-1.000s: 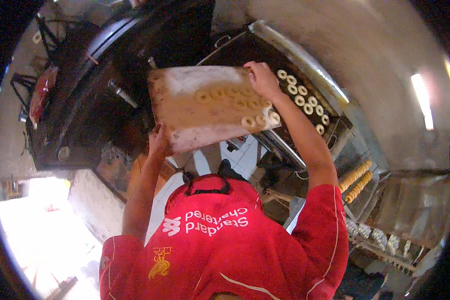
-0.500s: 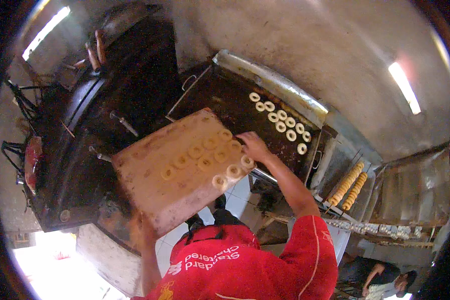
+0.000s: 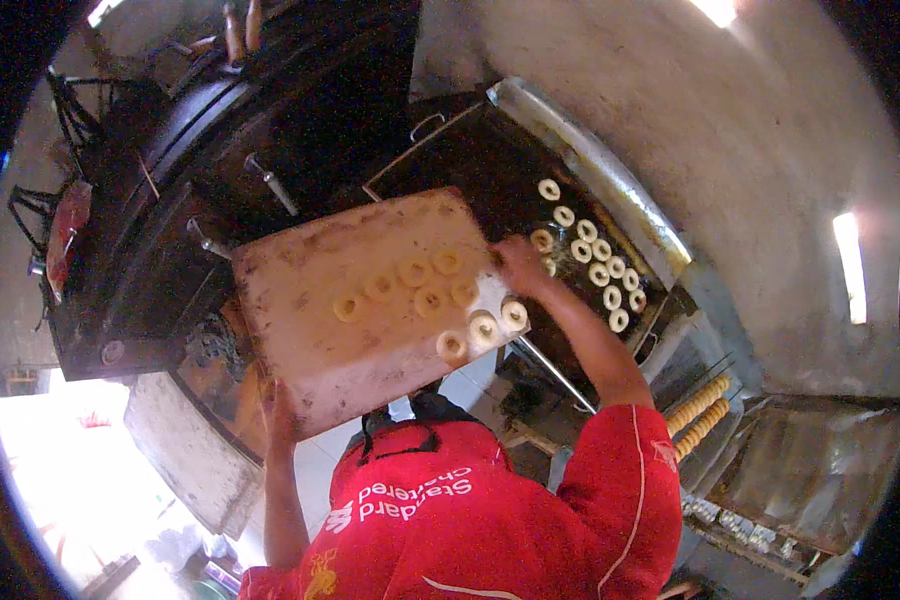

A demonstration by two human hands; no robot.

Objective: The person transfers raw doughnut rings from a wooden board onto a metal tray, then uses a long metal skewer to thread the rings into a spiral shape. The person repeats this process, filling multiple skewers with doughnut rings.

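Note:
My left hand (image 3: 280,412) grips the near left edge of a flat, flour-dusted board (image 3: 300,340), its fingers partly hidden under the board. Several pale dough rings (image 3: 417,267) lie on the board's right half. My right hand (image 3: 522,265) is just past the board's far right edge, over a dark rectangular frying pan (image 3: 450,150); its fingers are blurred and partly hidden. Right beside it in the pan is a dough ring (image 3: 542,240), with another partly covered by the hand. More pale rings (image 3: 598,274) float in the pan's right part.
Browned rings threaded on two rods (image 3: 700,415) rest right of the pan. A large dark metal machine (image 3: 300,110) with handles stands at the left. A metal bar (image 3: 560,375) crosses below the pan. A soiled wall (image 3: 730,170) rises behind.
The view has turned, shifting the scene. Two dough rings have left the board's right edge, and two now lie in the pan beside my right hand. My left hand keeps its grip.

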